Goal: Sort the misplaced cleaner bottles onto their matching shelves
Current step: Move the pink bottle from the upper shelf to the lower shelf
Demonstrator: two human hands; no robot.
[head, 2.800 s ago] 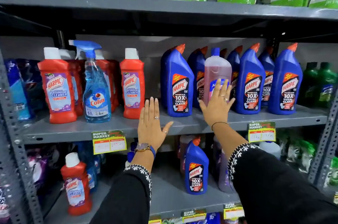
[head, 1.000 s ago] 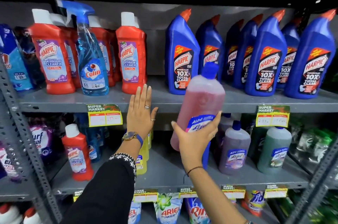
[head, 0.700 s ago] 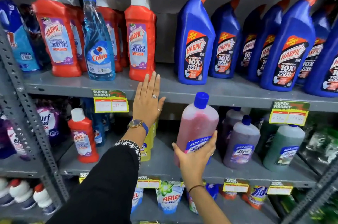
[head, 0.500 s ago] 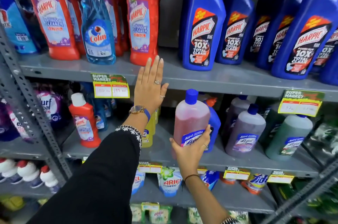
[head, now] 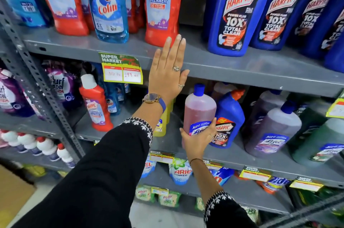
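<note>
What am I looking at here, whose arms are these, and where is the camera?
There is no machine here. A person wears a wide-angle camera on the head, so you see the arms reaching forward as that person sees them. The scene is a supermarket rack of cleaning products. The left hand lies flat and open against the edge of the upper shelf, which carries red Harpic bottles, a blue Colin bottle and big blue Harpic bottles. The right hand grips a pink Lizol bottle at its label, upright, at the lower shelf. Whether it rests on that shelf is hidden by the hand. Right beside it stands a lone blue Harpic bottle, then more Lizol bottles.
</note>
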